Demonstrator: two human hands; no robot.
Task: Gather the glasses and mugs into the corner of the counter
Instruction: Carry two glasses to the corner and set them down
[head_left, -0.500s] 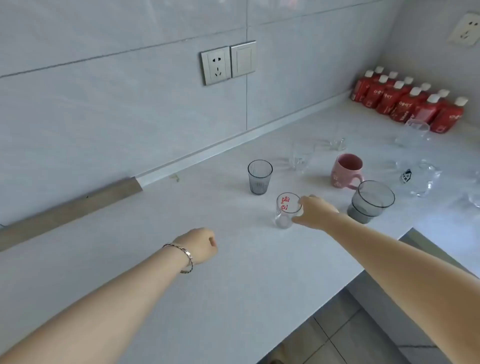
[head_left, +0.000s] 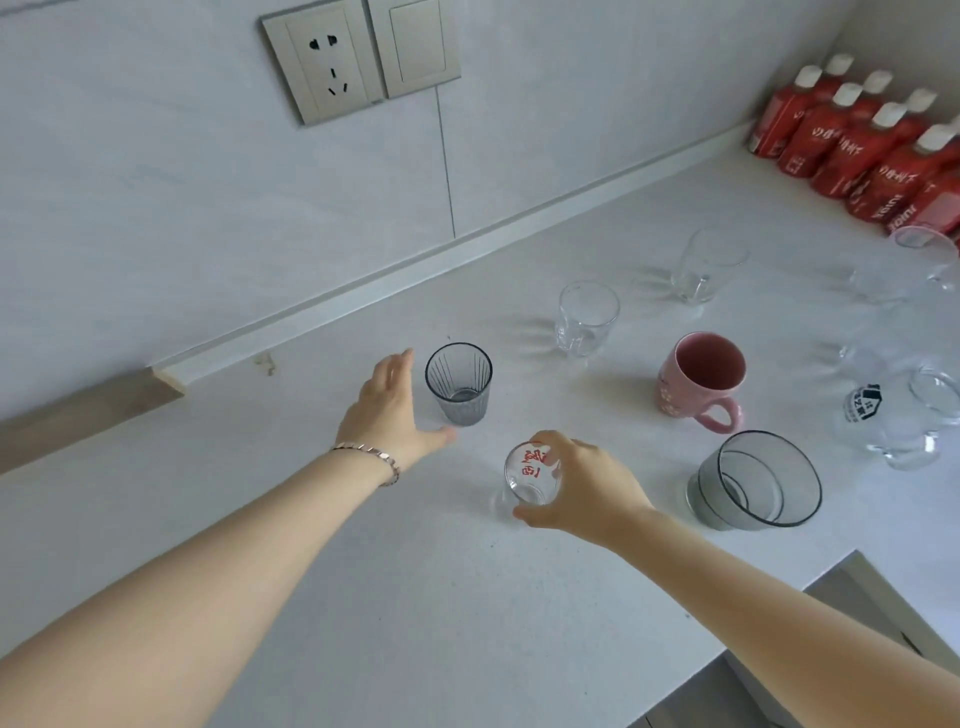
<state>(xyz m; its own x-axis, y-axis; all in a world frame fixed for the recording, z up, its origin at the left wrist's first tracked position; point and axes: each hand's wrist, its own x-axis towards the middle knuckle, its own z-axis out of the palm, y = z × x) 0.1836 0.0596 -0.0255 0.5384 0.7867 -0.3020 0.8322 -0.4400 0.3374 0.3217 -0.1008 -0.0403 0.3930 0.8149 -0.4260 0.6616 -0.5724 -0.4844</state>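
Gripping the small red-lettered glass (head_left: 532, 473) mid-counter near the front edge, the right hand (head_left: 582, 493) readies transfer toward the corner; the left hand (head_left: 387, 410) opens beside the ribbed grey tumbler (head_left: 460, 383), ungrasped.

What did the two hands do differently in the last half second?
The left hand, earlier a loose fist near the counter's front, has opened and reached forward to the ribbed grey glass, not yet gripping it. The right hand has closed around the small red-lettered glass and tilted it. The pink mug and other glasses stayed put.
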